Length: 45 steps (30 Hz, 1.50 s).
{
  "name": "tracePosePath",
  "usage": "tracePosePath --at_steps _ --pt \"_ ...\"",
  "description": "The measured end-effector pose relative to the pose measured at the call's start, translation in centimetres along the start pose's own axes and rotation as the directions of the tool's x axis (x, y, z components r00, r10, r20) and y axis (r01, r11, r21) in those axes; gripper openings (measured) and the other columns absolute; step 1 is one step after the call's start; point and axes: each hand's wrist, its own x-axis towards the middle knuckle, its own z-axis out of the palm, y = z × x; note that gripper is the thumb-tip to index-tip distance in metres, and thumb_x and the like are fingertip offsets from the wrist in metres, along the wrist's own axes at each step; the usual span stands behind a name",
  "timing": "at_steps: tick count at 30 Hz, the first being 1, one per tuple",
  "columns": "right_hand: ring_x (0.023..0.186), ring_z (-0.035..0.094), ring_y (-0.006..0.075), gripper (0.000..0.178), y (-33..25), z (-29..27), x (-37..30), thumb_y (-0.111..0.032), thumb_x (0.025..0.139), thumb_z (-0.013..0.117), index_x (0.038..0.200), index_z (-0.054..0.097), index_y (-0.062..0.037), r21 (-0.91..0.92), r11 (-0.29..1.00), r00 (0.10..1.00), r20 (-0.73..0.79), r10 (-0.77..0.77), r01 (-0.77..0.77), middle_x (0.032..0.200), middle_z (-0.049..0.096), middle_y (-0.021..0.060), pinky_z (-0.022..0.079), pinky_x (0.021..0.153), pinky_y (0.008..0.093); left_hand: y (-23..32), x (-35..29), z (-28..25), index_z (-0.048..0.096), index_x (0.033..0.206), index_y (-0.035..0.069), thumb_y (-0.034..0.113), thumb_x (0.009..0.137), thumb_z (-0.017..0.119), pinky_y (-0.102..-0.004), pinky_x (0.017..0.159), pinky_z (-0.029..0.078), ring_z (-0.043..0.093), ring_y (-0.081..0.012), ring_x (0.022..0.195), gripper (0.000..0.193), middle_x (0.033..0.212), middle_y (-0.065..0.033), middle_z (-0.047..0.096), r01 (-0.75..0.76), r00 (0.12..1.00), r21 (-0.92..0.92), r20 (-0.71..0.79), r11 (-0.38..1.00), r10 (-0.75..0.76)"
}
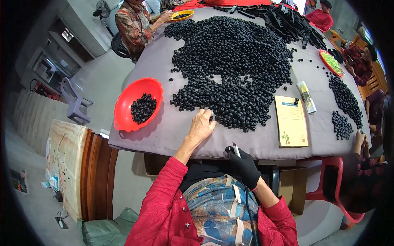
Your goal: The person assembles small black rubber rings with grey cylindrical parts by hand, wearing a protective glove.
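Note:
A large heap of small black bead-like pieces covers the middle of the table, several showing holes. At the heap's near edge is my bare left hand, its fingers pinched on one black bead-like piece. My right hand, in a black glove, is closed around a slim white pen-like tool with a dark pointed tip, over the table's front edge. A round black shape shows beside the tool; whether it is a piece or a gloved fingertip I cannot tell. Left of the heap, a red scalloped bowl holds more black pieces.
Right of the heap lie a yellow booklet and a clear-wrapped roll. Smaller heaps and a red-rimmed basket are farther right. Long black strips lie at the back. Several people sit around the table; a pink chair stands right.

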Motion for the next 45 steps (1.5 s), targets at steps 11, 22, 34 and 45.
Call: tracePosePath --at_steps 11,22,34,45 --pt "0.073 0.047 0.0069 0.029 -1.0 -0.1 -0.3 -0.023 0.083 0.056 0.104 0.057 -0.0025 0.305 0.919 0.960 -0.040 0.276 -0.251 0.080 0.055 -0.0013 0.040 0.065 0.0226 -0.7 -1.7 0.4 0.053 0.088 0.000 0.016 0.085 0.052 -0.0306 0.055 0.046 0.057 -0.0217 0.062 0.016 0.079 -0.0127 0.055 0.177 0.982 -0.504 0.141 0.845 -0.122" --pt "0.073 0.056 0.0116 0.023 -3.3 -0.4 -1.1 -0.012 0.080 0.058 0.100 0.056 0.0007 0.130 0.981 0.987 -0.088 -0.134 0.145 0.084 0.058 0.0059 0.046 0.065 0.0249 8.4 -7.7 -2.6 0.055 0.101 0.000 0.014 0.090 0.048 -0.0196 0.047 0.042 0.050 -0.0069 0.054 0.019 0.072 -0.0029 0.056 0.494 0.868 -0.868 0.488 0.051 -0.092" --pt "0.076 0.056 0.0088 0.032 -5.6 -0.6 -2.7 -0.014 0.080 0.061 0.107 0.054 0.0013 0.245 0.968 0.979 -0.204 -0.005 0.056 0.086 0.060 0.0073 0.048 0.066 0.0235 9.1 -8.3 -3.7 0.058 0.096 0.002 0.007 0.084 0.056 -0.0208 0.050 0.043 0.050 -0.0088 0.057 0.013 0.073 -0.0038 0.057 0.516 0.834 -0.828 0.544 -0.219 -0.092" --pt "0.072 0.062 0.0177 0.029 -6.0 -0.2 -3.6 -0.015 0.081 0.060 0.108 0.057 -0.0038 -0.087 0.978 0.971 -0.128 -0.201 0.191 0.084 0.062 0.0113 0.047 0.065 0.0281 9.4 -8.4 -4.5 0.058 0.100 0.002 0.007 0.086 0.053 -0.0186 0.046 0.038 0.047 -0.0065 0.052 0.016 0.069 -0.0032 0.056 0.476 0.861 -0.843 0.505 -0.251 -0.066"
